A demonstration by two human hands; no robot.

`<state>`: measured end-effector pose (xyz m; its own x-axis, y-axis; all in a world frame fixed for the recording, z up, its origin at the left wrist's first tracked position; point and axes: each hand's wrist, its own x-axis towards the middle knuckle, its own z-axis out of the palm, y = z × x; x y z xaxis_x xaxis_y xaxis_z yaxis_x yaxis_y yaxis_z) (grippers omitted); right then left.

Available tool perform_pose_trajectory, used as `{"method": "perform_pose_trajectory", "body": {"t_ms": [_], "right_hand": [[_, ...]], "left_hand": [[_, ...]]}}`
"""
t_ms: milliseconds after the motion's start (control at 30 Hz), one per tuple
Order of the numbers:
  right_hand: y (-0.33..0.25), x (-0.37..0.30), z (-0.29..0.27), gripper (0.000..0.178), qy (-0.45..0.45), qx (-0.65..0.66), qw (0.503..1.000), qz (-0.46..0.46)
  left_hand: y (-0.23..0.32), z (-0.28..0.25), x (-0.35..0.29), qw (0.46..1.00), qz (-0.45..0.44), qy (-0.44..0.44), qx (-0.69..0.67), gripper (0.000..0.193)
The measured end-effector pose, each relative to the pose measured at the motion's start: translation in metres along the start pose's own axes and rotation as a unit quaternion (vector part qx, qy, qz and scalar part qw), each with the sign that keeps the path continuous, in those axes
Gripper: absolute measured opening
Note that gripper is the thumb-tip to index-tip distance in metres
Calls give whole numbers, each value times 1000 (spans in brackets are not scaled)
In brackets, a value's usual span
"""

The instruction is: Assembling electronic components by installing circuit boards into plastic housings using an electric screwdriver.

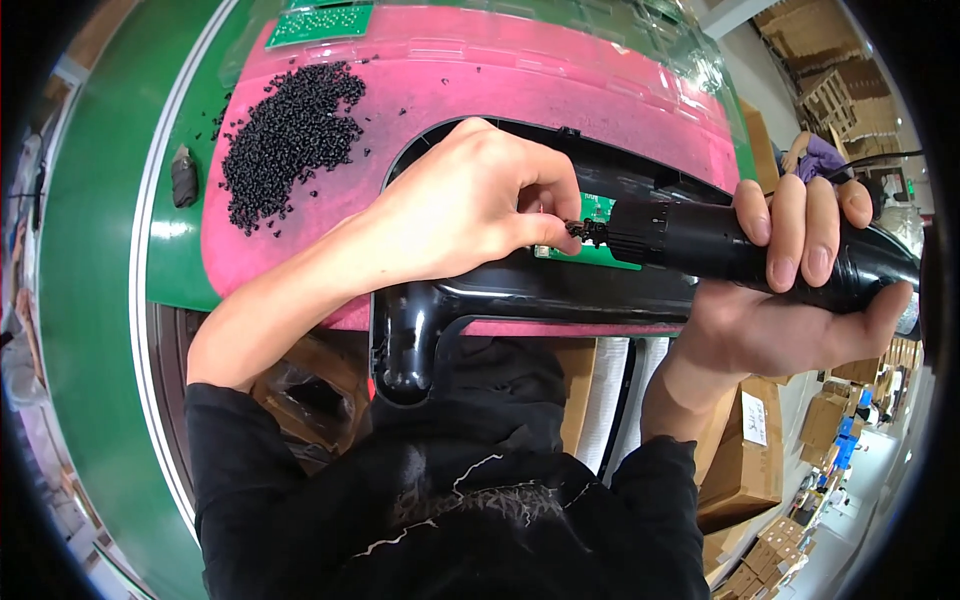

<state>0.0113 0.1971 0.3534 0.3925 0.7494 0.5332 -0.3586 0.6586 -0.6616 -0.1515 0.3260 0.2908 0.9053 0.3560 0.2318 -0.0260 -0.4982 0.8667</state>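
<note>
The curved shell (580,298) is smooth, glossy black plastic, while the screwdriver (700,236) has a matt plastic body with a ribbed collar (640,230). The heaped screws (290,140) look like shiny, dark metal on a dull, stained pink mat (425,90). The tray (560,42) is clear, glossy plastic, the shirt (320,545) matt black cloth, the box (745,480) brown cardboard.

the mat (430,75) is pink with dark smudges, the table (175,265) green, edged in white. screws (290,140), driver (690,240) and casing (560,305) are black, the casing glossy. the board (603,208) in it is green. the shirt (350,490) is black with jagged pale lines and a grey patch; the box (740,485) is brown.
</note>
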Motion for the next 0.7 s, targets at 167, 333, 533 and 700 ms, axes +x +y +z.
{"method": "perform_pose_trajectory", "body": {"t_ms": [167, 333, 533, 700], "right_hand": [[-1, 1, 7, 45, 35, 1, 999, -5], [-2, -1, 4, 46, 23, -3, 1000, -2], [4, -3, 7, 49, 62, -18, 998, 3], [7, -4, 5, 52, 43, -87, 994, 44]], "left_hand": [[-7, 7, -1, 998, 44, 49, -19, 9], [-2, 4, 0, 996, 61, 50, 37, 11], [-9, 9, 2, 970, 174, 97, 142, 13], [-10, 6, -4, 954, 165, 80, 239, 15]]}}
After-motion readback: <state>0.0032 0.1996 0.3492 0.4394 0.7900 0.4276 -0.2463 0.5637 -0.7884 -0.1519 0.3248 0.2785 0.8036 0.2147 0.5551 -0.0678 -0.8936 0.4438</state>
